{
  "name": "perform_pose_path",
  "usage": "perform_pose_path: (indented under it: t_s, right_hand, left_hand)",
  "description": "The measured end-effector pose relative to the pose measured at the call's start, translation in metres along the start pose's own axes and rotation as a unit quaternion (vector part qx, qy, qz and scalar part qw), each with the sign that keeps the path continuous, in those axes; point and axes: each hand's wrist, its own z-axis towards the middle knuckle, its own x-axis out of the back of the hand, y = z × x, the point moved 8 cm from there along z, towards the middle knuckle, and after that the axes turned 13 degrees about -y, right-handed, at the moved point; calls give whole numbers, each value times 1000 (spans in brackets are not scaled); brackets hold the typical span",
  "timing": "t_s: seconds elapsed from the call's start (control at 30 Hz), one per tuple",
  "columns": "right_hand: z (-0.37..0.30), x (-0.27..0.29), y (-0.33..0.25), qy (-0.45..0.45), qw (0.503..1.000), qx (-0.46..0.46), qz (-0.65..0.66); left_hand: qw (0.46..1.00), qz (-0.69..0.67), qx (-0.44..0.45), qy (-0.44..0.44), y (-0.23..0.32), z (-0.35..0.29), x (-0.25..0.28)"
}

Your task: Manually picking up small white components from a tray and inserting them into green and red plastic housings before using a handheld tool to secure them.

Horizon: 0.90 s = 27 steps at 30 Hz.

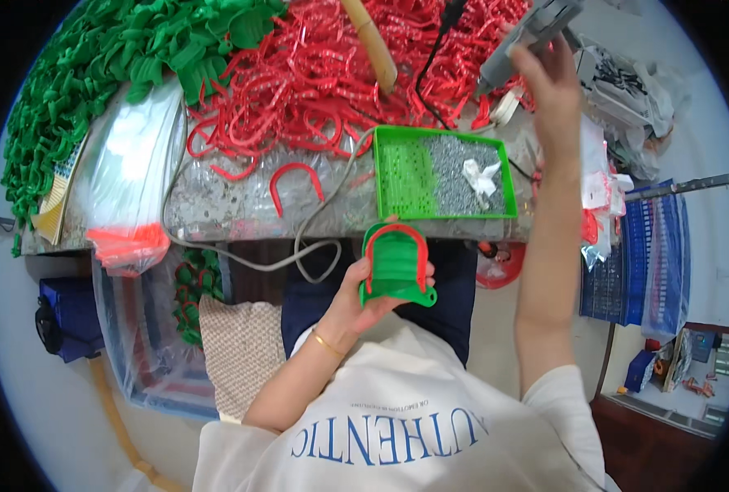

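Observation:
My left hand [355, 297] is wrapped round a green plastic piece [397, 261] in front of my chest. A red U-shaped plastic strip [423, 256] lies along its curved edge. Up at the far right, my right hand [551, 78] grips a grey power screwdriver [537, 31], its narrow tip pointing down and left over the table. Between the hands, at the table's near edge, stands a green tray [404, 216] holding many small grey metal parts, apparently screws, and a crumpled white scrap [481, 180].
Heaps of red U-shaped strips [299, 86] and green plastic pieces [77, 82] cover the far table. One loose red strip [297, 170] lies near the edge. A grey cable [254, 266] loops over the front. Clear plastic bags [135, 156] lie at left; a wooden handle [370, 41] rises behind.

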Motion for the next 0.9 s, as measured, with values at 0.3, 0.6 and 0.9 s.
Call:
perform_pose_path:
  t_s: [0.3, 0.6, 0.9]
  right_hand:
    - [-10, -21, 5, -306, 917, -116, 228]
    - [-47, -68, 3, -145, 678, 16, 720]
    - [-104, -63, 39, 60, 984, -85, 142]
  left_hand:
    - [997, -45, 25, -49, -16, 15, 0]
    - [997, -59, 44, -18, -26, 11, 19]
    - [991, -124, 37, -13, -31, 11, 30]
